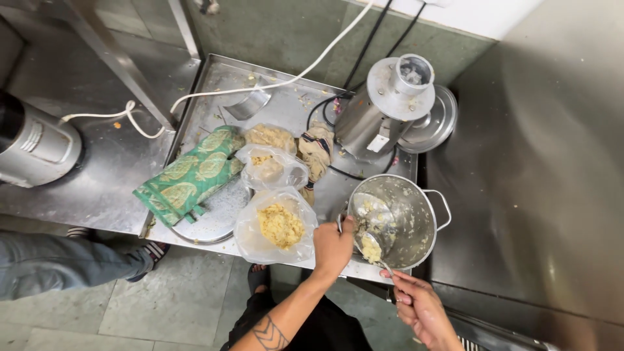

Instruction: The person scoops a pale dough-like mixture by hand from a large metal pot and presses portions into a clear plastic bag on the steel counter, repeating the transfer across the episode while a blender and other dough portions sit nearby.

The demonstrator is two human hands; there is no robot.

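My left hand (333,246) grips the near rim of a steel pot (416,211) at the front edge of the steel counter. My right hand (419,305) holds a spoon (372,249) loaded with pale yellow paste, its bowl inside the pot by the near wall. Smears of the same paste cling to the pot's inside. A clear plastic bag (276,225) with yellow paste lies open just left of my left hand. A second clear bag (271,168) sits behind it.
A steel grinder machine (383,110) stands behind the pot, with black and white cables running to the wall. A green patterned cloth (192,172) lies over a round steel plate (218,218). Another person's leg and sandalled foot (78,260) are on the floor at left.
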